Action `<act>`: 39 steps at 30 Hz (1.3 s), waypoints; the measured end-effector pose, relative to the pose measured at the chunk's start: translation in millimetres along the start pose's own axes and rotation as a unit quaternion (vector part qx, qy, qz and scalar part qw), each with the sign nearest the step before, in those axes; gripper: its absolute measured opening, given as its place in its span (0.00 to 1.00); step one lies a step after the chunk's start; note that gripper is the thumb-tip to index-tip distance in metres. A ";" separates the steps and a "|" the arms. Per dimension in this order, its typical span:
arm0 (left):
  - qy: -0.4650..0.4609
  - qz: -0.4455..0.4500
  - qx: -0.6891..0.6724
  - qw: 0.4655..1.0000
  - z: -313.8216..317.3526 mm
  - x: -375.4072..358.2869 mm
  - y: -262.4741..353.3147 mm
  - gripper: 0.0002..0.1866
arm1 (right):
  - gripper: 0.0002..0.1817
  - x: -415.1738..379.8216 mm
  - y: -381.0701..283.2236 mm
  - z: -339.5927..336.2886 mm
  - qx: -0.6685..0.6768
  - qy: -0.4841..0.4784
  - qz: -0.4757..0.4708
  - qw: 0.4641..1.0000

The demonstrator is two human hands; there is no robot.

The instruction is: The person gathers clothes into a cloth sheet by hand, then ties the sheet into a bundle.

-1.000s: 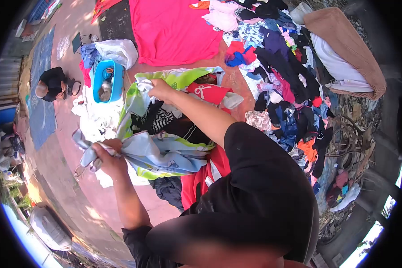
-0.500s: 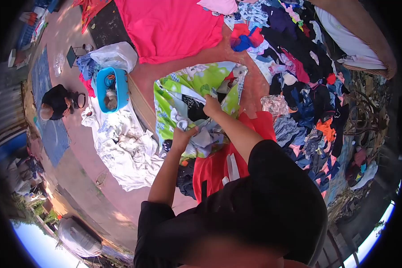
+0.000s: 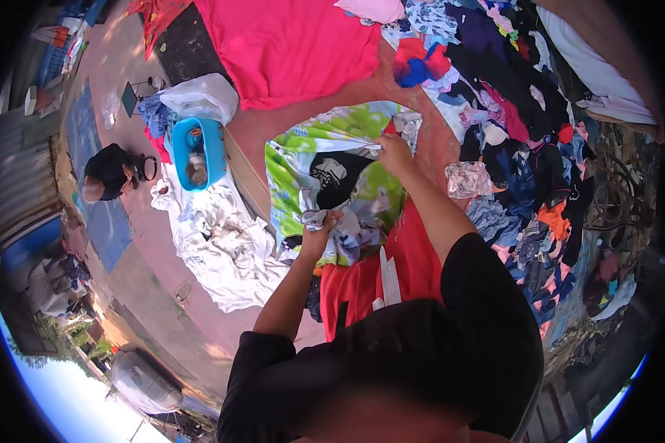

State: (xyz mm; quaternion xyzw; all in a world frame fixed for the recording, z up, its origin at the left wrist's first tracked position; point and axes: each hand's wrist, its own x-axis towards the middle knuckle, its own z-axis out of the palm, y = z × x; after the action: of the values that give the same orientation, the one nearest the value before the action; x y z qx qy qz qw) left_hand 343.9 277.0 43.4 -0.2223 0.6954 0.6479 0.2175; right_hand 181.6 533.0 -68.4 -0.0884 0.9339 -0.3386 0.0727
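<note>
A bright green and white patterned sheet (image 3: 295, 164) lies gathered before me, its middle spread so that black and white clothes (image 3: 334, 177) show inside. On the far right of that opening, my right hand (image 3: 396, 153) is closed on the sheet's edge and pulls it taut. My left hand (image 3: 319, 238), at the near left, grips a bunched grey-white cloth (image 3: 314, 219). Pale folds of fabric (image 3: 351, 227) hang beside its fingers. Red cloth (image 3: 414, 247) lies under the near right side of the sheet.
To the left stands a blue plastic tub (image 3: 223, 153) beside a heap of white clothes (image 3: 225, 258). A large pink cloth (image 3: 288, 48) covers the ground ahead. Mixed clothes (image 3: 517, 184) are piled on the right. Another person (image 3: 107, 173) is at the far left.
My right hand has moved right with the sheet's edge, and the opening has widened to show more black and white clothing. My left hand has risen slightly, lifting the grey-white cloth.
</note>
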 end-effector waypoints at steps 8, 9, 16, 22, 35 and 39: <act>0.086 0.005 0.003 0.996 3.5 19.2 13.4 0.18 | 0.12 19.9 -83.8 10.3 0.152 -0.088 -0.042 0.984; 0.084 -0.005 0.025 0.996 3.9 24.6 11.9 0.24 | 0.12 5.8 -92.5 19.6 0.170 -0.112 -0.069 0.977; 0.021 0.041 0.087 0.995 21.3 50.5 -10.0 0.15 | 0.09 -62.8 -89.1 23.5 0.226 -0.111 -0.080 0.965; 0.050 0.074 0.143 0.986 38.3 62.6 -2.7 0.13 | 0.07 -46.2 -83.0 -13.5 0.132 -0.006 -0.172 0.976; -0.056 0.278 0.287 0.915 -2.0 49.4 -30.7 0.15 | 0.05 -85.1 -150.0 12.2 0.180 0.007 -0.237 0.955; 0.022 0.079 0.108 0.991 -20.4 40.2 -56.5 0.16 | 0.14 -109.5 -154.1 20.8 0.248 0.040 -0.106 0.962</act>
State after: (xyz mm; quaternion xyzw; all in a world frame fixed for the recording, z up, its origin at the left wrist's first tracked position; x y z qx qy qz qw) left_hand 344.5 252.1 -24.4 -0.1558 0.7815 0.5788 0.1729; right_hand 310.2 427.2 23.6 -0.1522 0.8080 -0.5689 0.0182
